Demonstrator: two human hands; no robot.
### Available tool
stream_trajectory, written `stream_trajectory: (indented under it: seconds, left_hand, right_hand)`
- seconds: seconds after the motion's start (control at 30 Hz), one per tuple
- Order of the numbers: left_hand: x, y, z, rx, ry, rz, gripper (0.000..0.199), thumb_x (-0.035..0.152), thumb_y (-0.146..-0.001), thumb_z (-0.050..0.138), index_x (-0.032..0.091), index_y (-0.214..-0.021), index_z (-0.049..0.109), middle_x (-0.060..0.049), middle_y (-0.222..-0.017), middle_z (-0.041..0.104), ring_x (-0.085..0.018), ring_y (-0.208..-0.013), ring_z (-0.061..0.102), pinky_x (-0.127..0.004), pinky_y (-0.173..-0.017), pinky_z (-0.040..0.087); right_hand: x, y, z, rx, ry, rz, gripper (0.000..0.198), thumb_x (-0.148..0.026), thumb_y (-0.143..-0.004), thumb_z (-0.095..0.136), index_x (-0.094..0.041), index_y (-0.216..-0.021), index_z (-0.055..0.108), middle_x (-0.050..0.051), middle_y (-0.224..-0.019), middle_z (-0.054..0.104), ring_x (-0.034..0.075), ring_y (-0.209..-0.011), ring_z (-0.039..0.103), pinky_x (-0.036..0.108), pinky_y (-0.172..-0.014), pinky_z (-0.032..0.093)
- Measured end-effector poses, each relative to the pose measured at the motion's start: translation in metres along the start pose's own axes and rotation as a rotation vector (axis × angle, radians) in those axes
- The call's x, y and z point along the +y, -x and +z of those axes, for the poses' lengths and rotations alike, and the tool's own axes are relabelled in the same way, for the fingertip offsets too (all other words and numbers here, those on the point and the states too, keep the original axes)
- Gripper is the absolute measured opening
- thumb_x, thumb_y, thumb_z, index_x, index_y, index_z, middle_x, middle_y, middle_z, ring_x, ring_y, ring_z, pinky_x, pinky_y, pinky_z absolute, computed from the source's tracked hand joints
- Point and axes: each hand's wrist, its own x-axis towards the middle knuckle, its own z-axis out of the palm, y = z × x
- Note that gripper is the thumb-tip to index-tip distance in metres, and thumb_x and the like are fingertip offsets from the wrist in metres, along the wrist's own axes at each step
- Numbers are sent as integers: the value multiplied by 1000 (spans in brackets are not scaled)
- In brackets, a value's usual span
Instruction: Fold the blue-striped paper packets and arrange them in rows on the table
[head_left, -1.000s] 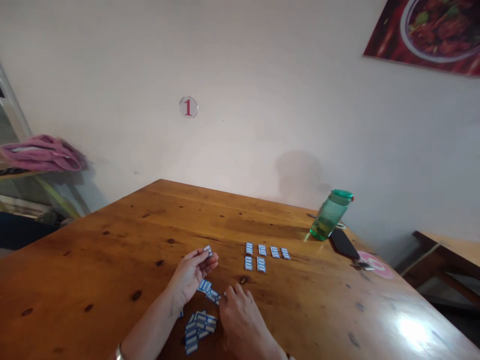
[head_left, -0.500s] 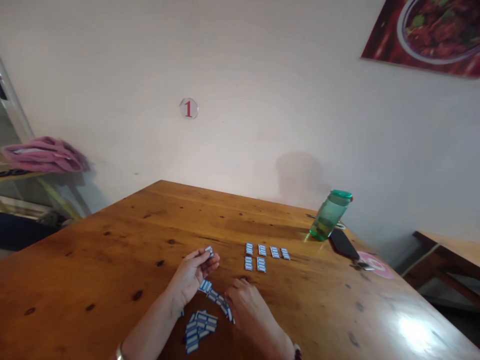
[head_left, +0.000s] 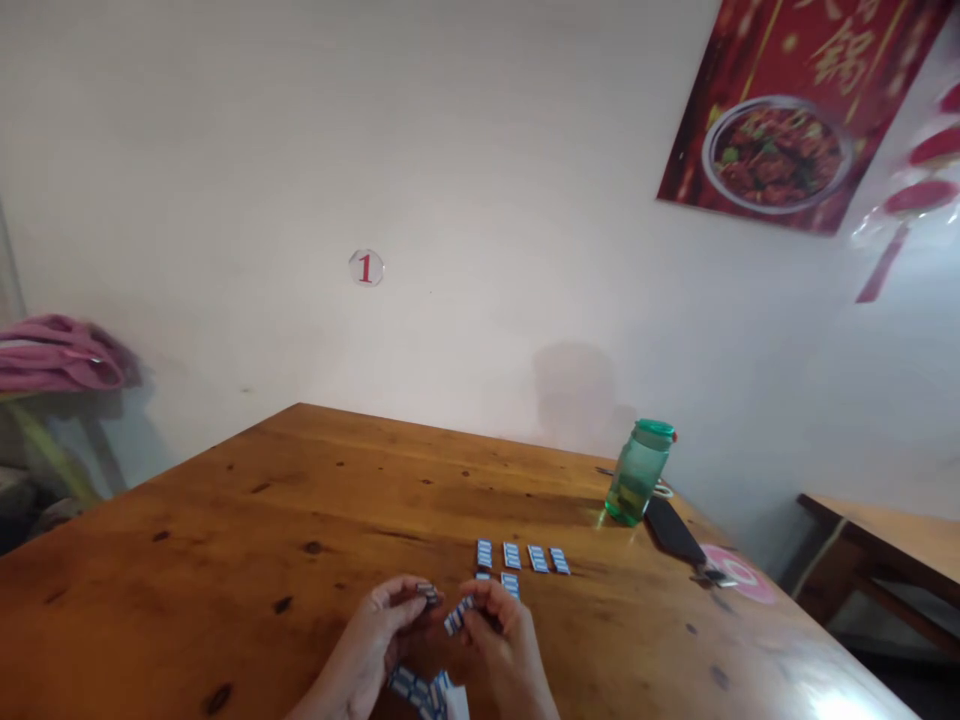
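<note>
My left hand (head_left: 382,630) is closed, with a small blue-and-white striped card (head_left: 426,594) pinched between thumb and fingers; whether it is one card or a few stacked, I cannot tell. Just to its right, my right hand (head_left: 501,635) pinches another blue-and-white striped card (head_left: 458,615), tilted. The two cards are close together, over the table. Below my hands lies a loose, overlapping pile of similar cards (head_left: 420,690), partly cut off by the frame's lower edge. Beyond my right hand, several cards (head_left: 511,556) lie in two rows, the nearer row partly hidden by that hand.
The wooden table (head_left: 360,480) reaches back to the wall. At its right stand a green bottle (head_left: 639,472) and, beside it, a black phone-like slab (head_left: 673,530). A pink round sticker (head_left: 739,573) with a small metallic object (head_left: 716,578) lies near the right edge.
The view has tilted up and turned slightly right. My right hand has come up from the pile to beside my left hand and now visibly holds a card.
</note>
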Motion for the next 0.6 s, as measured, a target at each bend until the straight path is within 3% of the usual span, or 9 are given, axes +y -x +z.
stream_trajectory:
  seconds: [0.17, 0.37, 0.5, 0.6]
  left_hand:
    - [0, 1, 2, -9, -76, -2, 26, 18, -43, 81, 13, -62, 65, -5, -66, 70, -16, -63, 64, -24, -61, 48]
    - [1, 5, 4, -31, -109, -13, 20, 22, -49, 76, 15, -64, 65, -6, -71, 71, -17, -67, 63, -25, -57, 47]
    - [1, 5, 5, -67, -141, 31, 21, 25, -50, 76, 14, -64, 64, -5, -64, 70, -15, -59, 61, -23, -55, 44]
    - [1, 3, 8, -55, -189, 69, 25, 28, -49, 76, 13, -64, 63, -5, -60, 69, -14, -53, 59, -22, -55, 43]
  right_hand:
    - [-5, -2, -6, 0, -56, 38, 15, -27, -60, 65, -15, -61, 56, -1, -51, 55, 9, -45, 45, 21, -46, 34]
    - [-4, 1, -6, 41, -1, 23, 20, -31, -63, 62, -13, -71, 64, -2, -51, 53, 10, -47, 43, 22, -48, 33]
    - [-9, 5, -1, 75, 44, -29, 18, -27, -63, 61, -15, -76, 63, 0, -61, 57, 12, -53, 47, 23, -50, 37]
    - [-13, 7, 1, 71, 104, -58, 11, -25, -63, 61, -16, -69, 58, -1, -60, 56, 12, -53, 47, 22, -50, 36]
